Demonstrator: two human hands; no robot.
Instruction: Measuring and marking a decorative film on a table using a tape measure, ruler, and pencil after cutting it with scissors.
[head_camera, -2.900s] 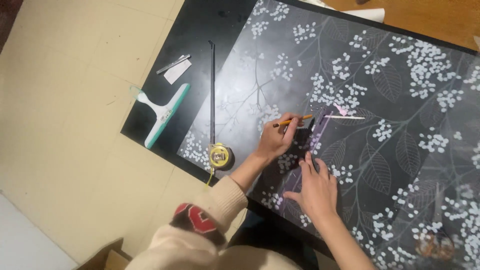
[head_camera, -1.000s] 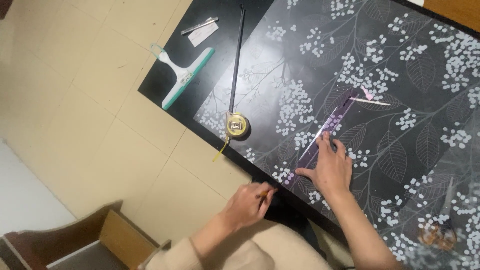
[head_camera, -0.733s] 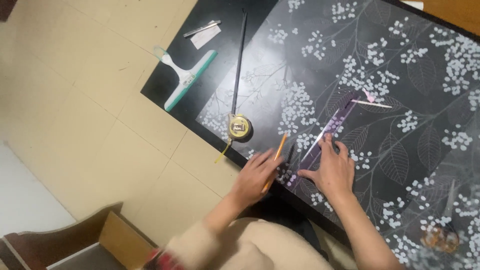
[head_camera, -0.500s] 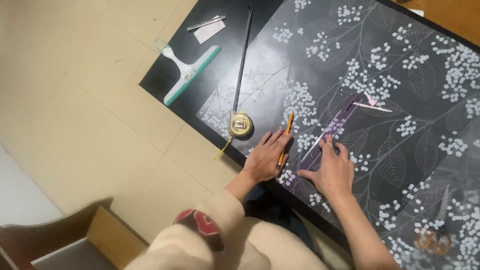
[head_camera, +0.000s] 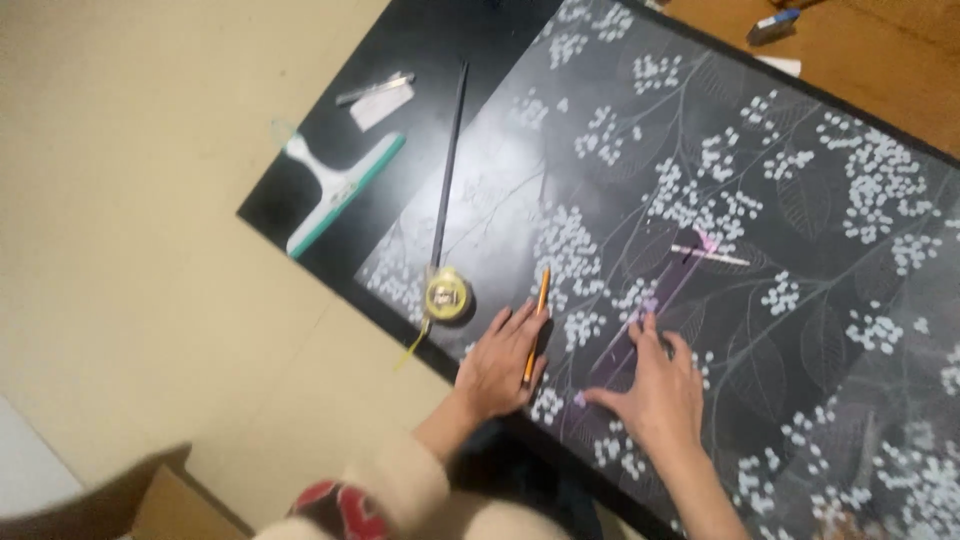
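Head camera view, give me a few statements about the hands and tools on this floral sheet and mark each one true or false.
1. The left hand has an orange pencil under its fingers. True.
2. The right hand presses on a clear ruler. True.
3. The yellow tape measure sits under the right hand. False: it lies apart, beyond the left hand, its blade extended.
4. The squeegee lies on the flowered sheet. False: it lies on the plain black board beside it.
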